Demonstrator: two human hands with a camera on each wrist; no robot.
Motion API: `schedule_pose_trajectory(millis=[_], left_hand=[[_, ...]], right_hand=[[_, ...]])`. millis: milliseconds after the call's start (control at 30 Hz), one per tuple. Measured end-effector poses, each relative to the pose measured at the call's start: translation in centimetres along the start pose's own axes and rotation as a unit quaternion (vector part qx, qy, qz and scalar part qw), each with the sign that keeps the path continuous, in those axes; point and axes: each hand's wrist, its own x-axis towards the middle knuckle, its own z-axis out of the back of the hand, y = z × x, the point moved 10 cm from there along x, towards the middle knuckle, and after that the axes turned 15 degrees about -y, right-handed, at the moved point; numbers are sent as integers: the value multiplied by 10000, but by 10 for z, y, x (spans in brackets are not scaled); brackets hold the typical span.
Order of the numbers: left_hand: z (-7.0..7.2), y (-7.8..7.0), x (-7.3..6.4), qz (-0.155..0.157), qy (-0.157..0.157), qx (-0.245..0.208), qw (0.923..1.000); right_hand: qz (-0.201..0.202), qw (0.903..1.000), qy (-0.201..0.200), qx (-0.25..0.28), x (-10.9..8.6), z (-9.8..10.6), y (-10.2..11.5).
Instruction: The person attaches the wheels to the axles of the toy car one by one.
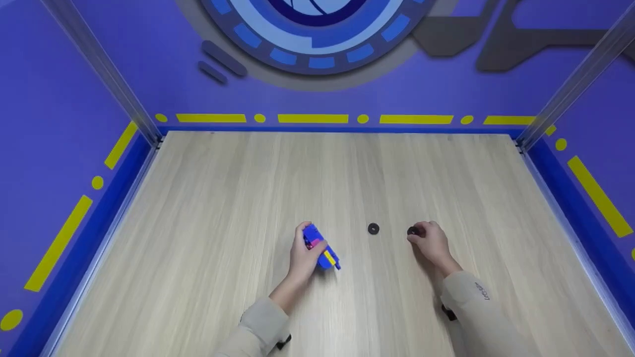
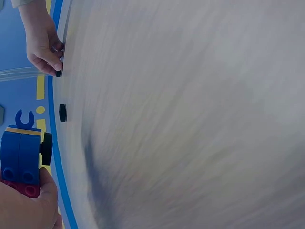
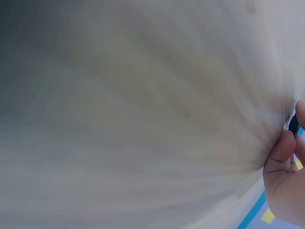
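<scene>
My left hand [image 1: 303, 255] grips a toy car [image 1: 312, 232] made of blue, pink and yellow building blocks, holding it tilted above the table. In the left wrist view the toy car [image 2: 20, 155] shows a blue hook on one end and a black wheel [image 2: 46, 149] on its side. To the right, my right hand [image 1: 434, 244] pinches a small black wheel [image 1: 412, 231] at the tabletop, thumb on one side and fingers on the other. Between the hands a loose black wheel [image 1: 373, 228] lies flat on the table. Fingers partly cover the toy car and the pinched wheel.
The pale wood table [image 1: 238, 178] has blue-violet walls with yellow dashes at its back and sides. Metal posts [image 1: 570, 84] stand at its two back corners.
</scene>
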Motion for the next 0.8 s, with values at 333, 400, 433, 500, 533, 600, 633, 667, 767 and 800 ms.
schedule_pose_trajectory(millis=[333, 400, 433, 500, 533, 600, 633, 667, 767, 800], left_hand=[[-1, -2, -2, 53, 56, -47, 10000], [0, -7, -4, 68, 81, -107, 9999], [1, -11, -6, 81, 85, -131, 9998], [3, -20, -11, 81, 87, -155, 9998], [4, -24, -12, 86, 80, -144, 9998], [5, -31, -16, 74, 63, -97, 9999], [6, -32, -17, 97, 61, -92, 9999], [6, -33, -17, 100, 61, -78, 9999], [6, -33, -17, 122, 75, -70, 9999], [6, -32, -17, 116, 82, -72, 9999]], right_hand=[[-77, 9987, 209, 469, -5, 2, 6], [-55, 9983, 220, 539, -6, 3, 10], [-31, 9980, 250, 577, -6, 3, 12], [52, 9979, 241, 595, -7, 4, 16], [87, 9981, 215, 580, -7, 5, 18], [174, 9981, 182, 569, -7, 5, 22], [211, 9980, 161, 570, -8, 6, 24], [240, 9980, 118, 571, -8, 7, 26], [308, 9978, 90, 583, -9, 7, 31], [296, 9978, 86, 582, -9, 6, 33]])
